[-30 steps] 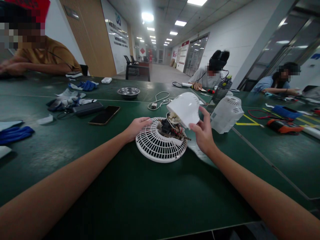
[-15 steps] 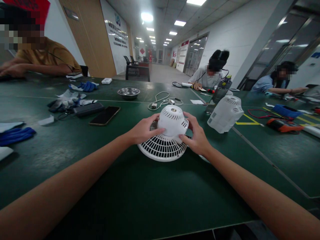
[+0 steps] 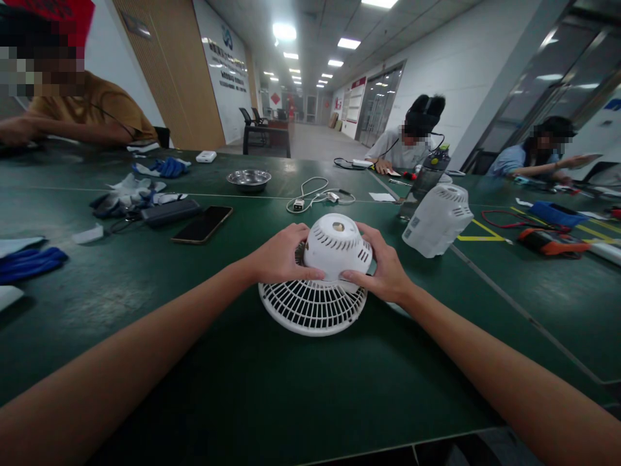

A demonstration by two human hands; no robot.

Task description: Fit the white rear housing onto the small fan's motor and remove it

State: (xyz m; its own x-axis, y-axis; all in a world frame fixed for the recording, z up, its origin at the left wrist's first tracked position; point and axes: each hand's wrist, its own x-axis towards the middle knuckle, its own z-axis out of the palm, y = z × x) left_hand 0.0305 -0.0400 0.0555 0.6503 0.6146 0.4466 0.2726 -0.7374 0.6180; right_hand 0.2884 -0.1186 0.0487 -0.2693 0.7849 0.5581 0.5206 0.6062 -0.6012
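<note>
A white slotted fan motor cover (image 3: 334, 249) is gripped from both sides in front of me. Beneath it a white round fan grille (image 3: 313, 309) lies on the green table. My left hand (image 3: 286, 255) is closed on the cover's left side, thumb along its lower front edge. On the other side my right hand (image 3: 381, 265) is wrapped round the cover, its thumb also at the front edge. The fingertips behind the cover are hidden. Whether the cover is joined to the grille, I cannot tell.
Right of my hands stands a white plastic housing (image 3: 437, 221), with a bottle (image 3: 423, 184) behind it. A phone (image 3: 202, 224), a metal bowl (image 3: 249, 180) and a white cable (image 3: 315, 194) lie beyond. Farther right is an orange meter (image 3: 552, 243). Several people sit around the table.
The grille and cover have come slightly nearer to me, and the cover has tilted a little. Both hands stay on the cover. At far right a person's hand has risen.
</note>
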